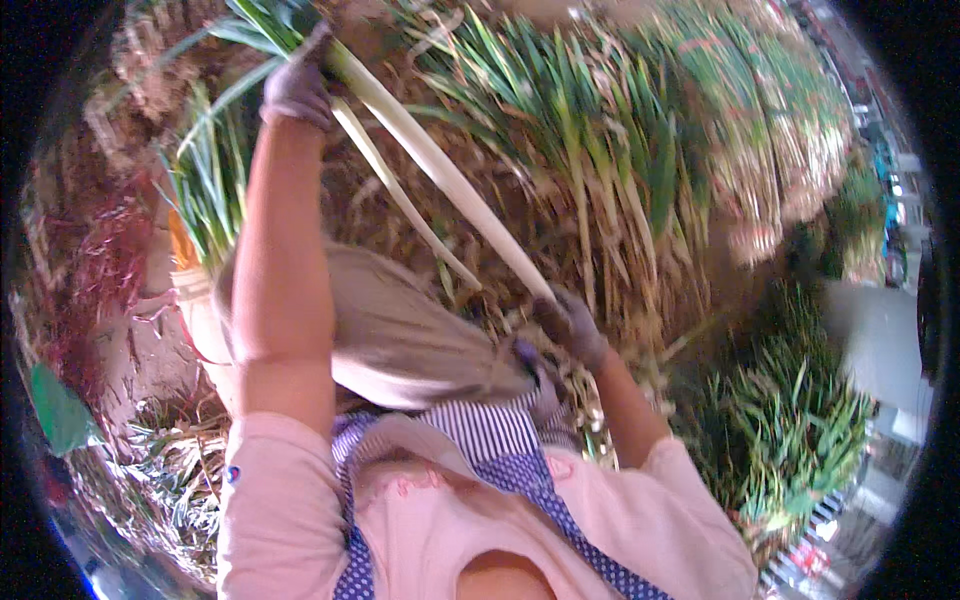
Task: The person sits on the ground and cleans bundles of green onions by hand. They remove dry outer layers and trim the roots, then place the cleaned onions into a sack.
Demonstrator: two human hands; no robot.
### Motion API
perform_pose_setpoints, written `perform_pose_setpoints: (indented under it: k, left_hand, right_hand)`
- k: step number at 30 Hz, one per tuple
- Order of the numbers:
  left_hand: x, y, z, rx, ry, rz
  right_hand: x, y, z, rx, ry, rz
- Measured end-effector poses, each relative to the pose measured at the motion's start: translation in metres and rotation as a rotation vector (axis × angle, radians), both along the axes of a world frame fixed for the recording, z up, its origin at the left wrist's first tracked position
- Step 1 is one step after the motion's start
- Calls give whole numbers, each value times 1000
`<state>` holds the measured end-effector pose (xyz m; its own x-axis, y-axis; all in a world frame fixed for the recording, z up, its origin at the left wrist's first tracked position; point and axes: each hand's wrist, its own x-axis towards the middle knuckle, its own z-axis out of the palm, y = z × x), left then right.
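Note:
My left hand (298, 88), in a greyish glove, is closed around a long Welsh onion or leek (450, 176) just below its green leaves. The thick white shaft runs down to the right. My right hand (574, 324), also gloved, grips that shaft near its root end; the roots are hidden by the fingers. A thinner pale stalk (397, 195) slants down from below my left hand, and its lower end hangs free of my right hand. Past the shaft, several unpeeled stalks with green leaves (600, 150) lie in a loose heap.
Tied bundles of stalks (765, 127) lie at the upper right. Cut green leaves (795, 427) are heaped at right. Upright green stalks (210, 187) stand by a pale container (199, 300) beside my left arm. Red strands (112, 255) and leaf scraps (176, 487) cover ground at left.

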<state>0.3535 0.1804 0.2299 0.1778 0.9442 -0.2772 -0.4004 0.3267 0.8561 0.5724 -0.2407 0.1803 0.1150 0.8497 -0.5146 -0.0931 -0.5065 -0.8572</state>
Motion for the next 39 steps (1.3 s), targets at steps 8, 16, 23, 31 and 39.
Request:
perform_pose_setpoints:
  k: [8, 16, 23, 31, 39]
  left_hand:
    - [-2, 29, -35, -35, 57, 130]
    - [-14, 8, -16, -52, 159, 268]
    - [-12, 14, -16, -33, -224, 214]
    - [96, -122, 62, 219, 47, 39]
    - [73, -111, 72, 278, -2, -106]
  right_hand:
    - [9, -50, 24, -113, 46, -149]
    - [53, -182, -35, -349, -567, -270]
    - [89, -215, -46, -415, -1445, 490]
    - [-36, 111, 37, 520, -837, -85]
    - [13, 77, 84, 615, -589, -362]
